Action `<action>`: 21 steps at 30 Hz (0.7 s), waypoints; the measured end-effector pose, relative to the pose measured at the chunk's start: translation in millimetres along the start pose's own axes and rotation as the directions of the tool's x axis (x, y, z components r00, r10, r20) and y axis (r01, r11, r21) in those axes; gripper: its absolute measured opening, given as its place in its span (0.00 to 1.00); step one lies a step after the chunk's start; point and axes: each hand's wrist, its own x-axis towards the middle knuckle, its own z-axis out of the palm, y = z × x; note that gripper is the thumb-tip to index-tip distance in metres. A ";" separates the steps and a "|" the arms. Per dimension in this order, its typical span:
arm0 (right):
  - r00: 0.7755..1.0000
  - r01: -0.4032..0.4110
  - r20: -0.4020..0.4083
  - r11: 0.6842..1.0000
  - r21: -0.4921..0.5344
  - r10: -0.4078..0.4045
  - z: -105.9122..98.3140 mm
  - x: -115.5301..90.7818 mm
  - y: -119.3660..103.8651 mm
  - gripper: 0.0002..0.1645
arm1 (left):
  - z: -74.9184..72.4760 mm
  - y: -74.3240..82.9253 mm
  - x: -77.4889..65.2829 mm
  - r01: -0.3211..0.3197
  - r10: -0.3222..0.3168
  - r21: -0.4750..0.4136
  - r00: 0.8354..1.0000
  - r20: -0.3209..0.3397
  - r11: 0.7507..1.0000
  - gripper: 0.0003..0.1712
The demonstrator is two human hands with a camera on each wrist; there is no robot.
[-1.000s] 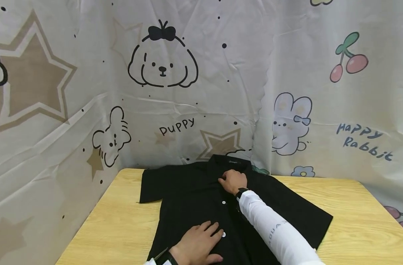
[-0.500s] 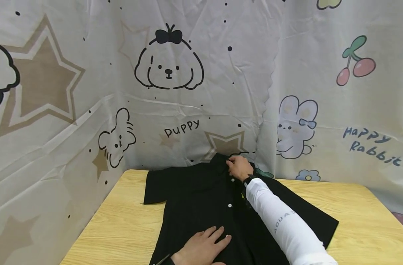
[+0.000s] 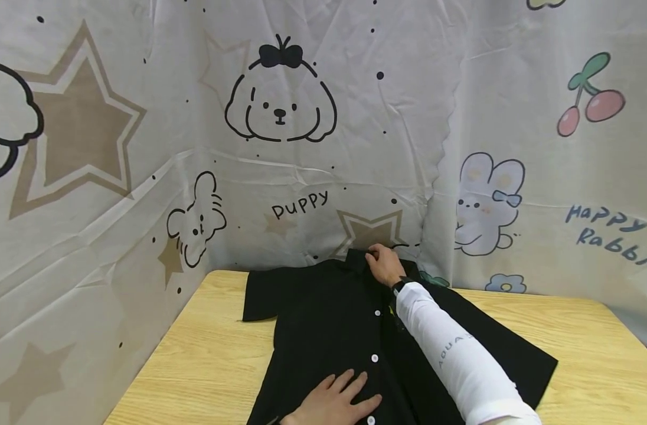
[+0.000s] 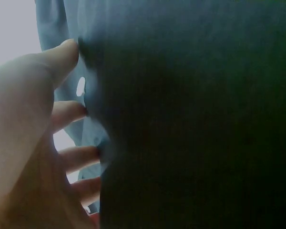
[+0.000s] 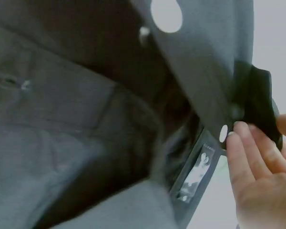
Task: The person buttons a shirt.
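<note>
A black short-sleeved shirt (image 3: 323, 324) lies spread on the wooden table, collar at the far edge, with white buttons (image 3: 374, 358) down its front. My right hand (image 3: 384, 265) holds the shirt's collar (image 3: 356, 260) near the top. In the right wrist view its thumb and fingers pinch the collar's edge beside a white button (image 5: 223, 133), and a neck label (image 5: 195, 174) shows inside. Lower on the front, my left hand (image 3: 335, 406) rests with fingers spread. Dark cloth fills most of the left wrist view, hiding those fingertips.
The wooden table (image 3: 196, 360) extends on both sides of the shirt. A printed curtain (image 3: 313, 165) hangs right behind the table's far edge and along the left side. One shirt sleeve (image 3: 531, 360) reaches out to the right.
My right hand has moved up from the shirt's upper front to the collar and now pinches it. The left hand stays on the lower front, with slight shifting. The head view has turned slightly left.
</note>
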 end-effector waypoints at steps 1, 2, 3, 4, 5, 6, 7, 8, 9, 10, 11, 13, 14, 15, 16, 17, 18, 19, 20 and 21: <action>1.000 -0.002 0.021 1.000 -0.008 0.002 -0.2 -1.3 2.2 0.21 | 0.2 0.9 0.9 -0.001 0.001 0.008 1.000 0.007 1.000 0.34; 0.999 -0.008 0.048 1.000 -0.015 0.009 -0.1 -2.5 4.8 0.23 | 0.5 1.8 2.1 0.000 0.000 0.011 1.000 0.016 1.000 0.34; 0.997 -0.013 0.078 1.000 -0.022 0.014 0.0 -3.7 7.3 0.25 | 0.8 2.8 3.1 0.003 -0.003 0.014 1.000 0.027 1.000 0.35; 0.993 -0.016 0.114 0.999 -0.031 0.019 0.0 -5.0 9.9 0.27 | 1.2 3.8 4.1 0.006 -0.007 0.014 0.999 0.035 1.000 0.35; 0.988 -0.012 0.151 0.999 -0.045 0.018 0.5 -6.2 12.6 0.29 | 1.8 4.6 5.1 0.008 -0.009 0.016 0.999 0.042 1.000 0.35; 0.983 -0.008 0.185 0.998 -0.061 0.019 1.0 -7.3 15.2 0.30 | 2.8 5.1 5.9 0.007 -0.008 0.018 0.999 0.044 1.000 0.35; 0.977 -0.006 0.214 0.997 -0.075 0.022 1.1 -8.1 18.4 0.31 | 3.5 5.5 6.9 0.007 -0.008 0.017 0.999 0.049 1.000 0.35; 0.971 -0.006 0.237 0.997 -0.082 0.026 0.6 -8.9 21.3 0.32 | 3.8 6.0 7.6 0.009 -0.010 0.014 0.998 0.054 1.000 0.35; 0.968 -0.002 0.251 0.996 -0.093 0.025 -0.6 -9.5 24.1 0.32 | 3.9 6.4 8.3 0.011 -0.011 0.009 0.998 0.059 1.000 0.35; 0.966 0.008 0.257 0.995 -0.099 0.018 -2.2 -9.8 26.9 0.31 | 3.6 7.1 9.0 0.016 -0.016 0.005 0.998 0.064 1.000 0.35; 0.970 0.013 0.244 0.994 -0.107 0.013 -4.4 -9.7 29.6 0.29 | 3.0 7.6 10.1 0.021 -0.021 0.005 0.998 0.066 1.000 0.35; 0.982 0.010 0.191 0.994 -0.109 0.011 -11.5 -9.3 33.7 0.25 | 1.9 9.4 11.5 0.019 -0.020 0.013 0.999 0.045 1.000 0.33; 0.987 0.016 0.162 0.993 -0.116 0.003 -15.6 -8.6 36.0 0.23 | 1.6 10.8 12.0 0.007 -0.008 0.034 1.000 0.013 0.999 0.32; 0.991 0.021 0.136 0.993 -0.119 -0.004 -20.1 -8.2 37.8 0.21 | 1.2 12.4 12.8 -0.005 0.007 0.054 1.000 -0.022 0.999 0.31; 0.993 0.029 0.117 0.992 -0.119 -0.015 -25.0 -8.0 39.4 0.20 | 0.7 14.3 13.9 -0.021 0.026 0.077 0.998 -0.062 0.997 0.29; 0.994 0.039 0.107 0.991 -0.131 -0.025 -30.1 -7.9 41.1 0.19 | 0.5 16.5 15.1 -0.044 0.056 0.110 0.992 -0.115 0.993 0.28; 0.992 0.060 0.119 0.988 -0.140 -0.043 -34.8 -8.3 43.0 0.18 | 0.6 19.2 16.7 -0.071 0.096 0.148 0.981 -0.171 0.986 0.25; 0.987 0.086 0.144 0.985 -0.150 -0.065 -39.1 -8.9 45.1 0.17 | 0.6 22.3 18.8 -0.098 0.139 0.186 0.964 -0.225 0.978 0.23; 0.979 0.125 0.180 0.979 -0.158 -0.096 -42.1 -9.6 46.6 0.17 | 0.4 25.1 20.5 -0.121 0.177 0.217 0.949 -0.262 0.969 0.21; 0.968 0.164 0.217 0.972 -0.169 -0.126 -44.4 -10.7 47.5 0.17 | -0.4 28.1 22.5 -0.144 0.210 0.237 0.936 -0.283 0.961 0.19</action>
